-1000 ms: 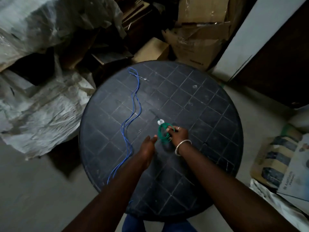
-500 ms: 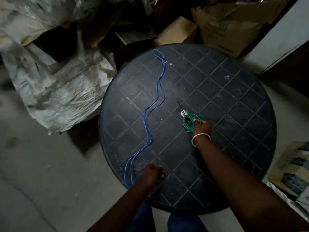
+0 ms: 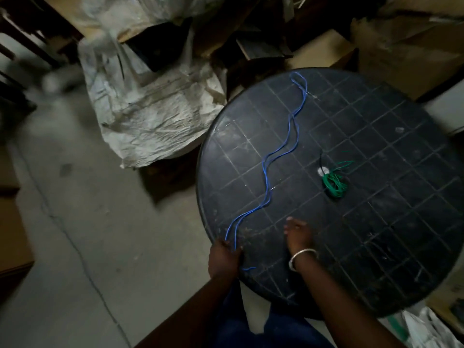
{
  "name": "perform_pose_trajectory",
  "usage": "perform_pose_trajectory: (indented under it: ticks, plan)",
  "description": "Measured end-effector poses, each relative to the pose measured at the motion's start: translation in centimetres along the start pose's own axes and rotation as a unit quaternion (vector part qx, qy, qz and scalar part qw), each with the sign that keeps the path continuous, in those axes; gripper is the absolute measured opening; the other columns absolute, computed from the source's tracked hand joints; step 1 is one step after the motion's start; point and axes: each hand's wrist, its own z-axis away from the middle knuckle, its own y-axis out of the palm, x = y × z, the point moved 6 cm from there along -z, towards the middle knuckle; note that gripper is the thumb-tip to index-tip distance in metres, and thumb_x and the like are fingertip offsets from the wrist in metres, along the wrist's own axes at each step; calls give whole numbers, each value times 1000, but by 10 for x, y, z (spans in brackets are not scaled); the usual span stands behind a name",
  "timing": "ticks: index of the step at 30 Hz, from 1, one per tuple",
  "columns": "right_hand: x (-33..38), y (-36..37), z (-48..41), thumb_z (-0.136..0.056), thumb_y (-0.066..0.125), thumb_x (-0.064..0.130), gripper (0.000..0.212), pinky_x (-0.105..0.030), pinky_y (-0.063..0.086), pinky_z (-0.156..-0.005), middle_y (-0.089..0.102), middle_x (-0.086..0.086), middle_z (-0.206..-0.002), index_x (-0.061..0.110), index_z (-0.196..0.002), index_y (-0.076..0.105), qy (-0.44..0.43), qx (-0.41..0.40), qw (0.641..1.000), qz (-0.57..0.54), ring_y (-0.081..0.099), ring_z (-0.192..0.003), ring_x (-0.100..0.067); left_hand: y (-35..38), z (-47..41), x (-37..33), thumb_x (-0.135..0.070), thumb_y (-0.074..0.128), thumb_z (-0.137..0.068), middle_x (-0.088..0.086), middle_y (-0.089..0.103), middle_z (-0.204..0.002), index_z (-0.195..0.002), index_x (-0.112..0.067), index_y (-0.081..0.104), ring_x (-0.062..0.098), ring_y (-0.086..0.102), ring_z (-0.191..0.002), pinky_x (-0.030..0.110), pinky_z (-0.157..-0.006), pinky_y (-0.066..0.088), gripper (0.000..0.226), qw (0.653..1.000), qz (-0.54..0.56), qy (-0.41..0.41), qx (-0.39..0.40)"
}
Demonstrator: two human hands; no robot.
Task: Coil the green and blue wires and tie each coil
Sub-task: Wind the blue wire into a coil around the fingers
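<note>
A small green wire coil (image 3: 334,186) lies on the round black table (image 3: 376,222), with loose green ends pointing up right. Next to it are a white disc and a thin black tie. The blue wire (image 3: 278,156), doubled, snakes from the table's far edge down to its near left rim. My left hand (image 3: 223,259) is closed on the blue wire's near end at that rim; a short blue tip sticks out to the right of it. My right hand (image 3: 297,234), with a silver bangle on the wrist, rests on the table holding nothing, well below the green coil.
A crumpled white sack (image 3: 148,106) lies on the floor left of the table. Cardboard boxes (image 3: 406,51) and dark clutter are stacked behind it. Bags (image 3: 426,327) lie at the lower right. Grey concrete floor (image 3: 75,222) spreads to the left.
My right hand let go of the green coil and drew back toward me. My left hand went to the table's near left rim and took the blue wire's end. The view swung left.
</note>
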Motion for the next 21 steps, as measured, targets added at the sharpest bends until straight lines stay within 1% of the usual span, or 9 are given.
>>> perform_pose_trajectory:
  ticks: [2,4,7,9,11,13,17,19,21]
  plan:
    - [-20,46,27,-95,60,3,15,-21,46,-50,65,-8,-69,8,-85,70,27,152,987,48,60,-53,-12,3,0,-1,-44,76,-73,6,73,-86,-87,-19,67,27,71,-85,33,-70,53,30,1000,-27,7,12]
    - [-32,80,47,-91,63,2,20,-30,52,-67,69,-9,-76,16,-79,70,-13,236,964,120,65,-71,-22,4,2,-5,-38,70,-83,12,76,-96,-92,-16,74,31,71,-94,33,-75,52,25,998,-61,13,10]
    - [-24,89,57,-90,62,0,20,-37,52,-97,73,-13,-106,7,-106,71,-93,207,959,172,68,-100,-28,0,6,-9,-35,58,-94,19,75,-101,-100,-13,74,36,70,-97,36,-77,53,28,996,-80,24,-10]
    - [9,73,66,-87,55,-6,36,-32,45,-102,66,-16,-120,7,-118,65,-208,147,948,193,63,-112,-29,-12,16,-21,-34,54,-97,20,75,-96,-98,-12,74,38,71,-93,38,-73,53,30,995,-69,68,-28]
    - [46,63,81,-76,52,-10,56,-30,40,-109,59,-13,-130,10,-127,61,-354,139,898,222,55,-123,-25,-29,31,-32,-32,53,-99,15,76,-91,-94,-15,74,32,72,-87,34,-69,51,28,991,-32,130,-14]
    - [75,57,102,-73,56,-7,63,-31,37,-116,59,-9,-135,12,-133,58,-458,196,833,242,50,-129,-22,-56,56,-48,-33,54,-100,3,78,-85,-89,-21,75,18,72,-81,30,-68,51,27,981,16,193,18]
    - [112,34,152,-92,54,23,28,-37,52,-96,74,-2,-108,17,-112,72,-515,276,781,222,67,-104,-19,-128,132,-102,-28,58,-100,-12,74,-67,-80,-17,76,-1,67,-66,22,-64,50,29,951,129,272,75]
    - [131,12,179,-96,51,31,22,-38,54,-79,70,6,-83,20,-95,69,-500,290,796,177,66,-82,-14,-159,164,-123,-32,66,-94,-10,53,-44,-77,-9,74,-2,46,-42,15,-46,36,29,931,230,243,143]
    - [150,-16,199,-100,50,39,23,-42,50,-68,61,7,-69,22,-89,61,-480,294,818,121,60,-66,-12,-189,191,-138,-50,78,-76,-10,34,-48,-79,-10,72,3,26,-38,16,-38,21,40,889,342,195,233]
